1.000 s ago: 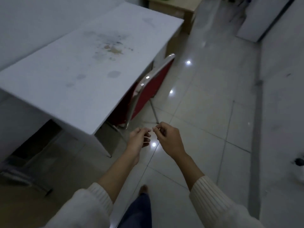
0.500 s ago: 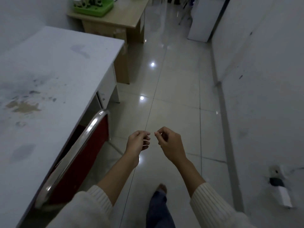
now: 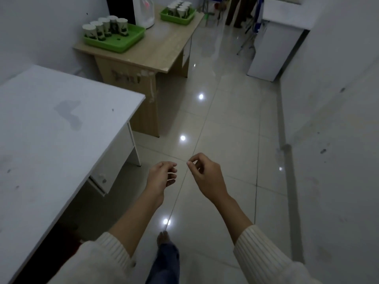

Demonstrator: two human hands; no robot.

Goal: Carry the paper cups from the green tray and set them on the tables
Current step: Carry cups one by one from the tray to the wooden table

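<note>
Walked past the white table (image 3: 51, 140) so the tray (image 3: 127, 41) of cups (image 3: 105, 26) is now ahead, left hand (image 3: 162, 176) and right hand (image 3: 205, 173) loosely curled, holding nothing, free to grab.

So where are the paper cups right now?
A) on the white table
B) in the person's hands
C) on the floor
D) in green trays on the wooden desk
D: the paper cups stand in the green trays on the wooden desk; both hands are empty.
</note>
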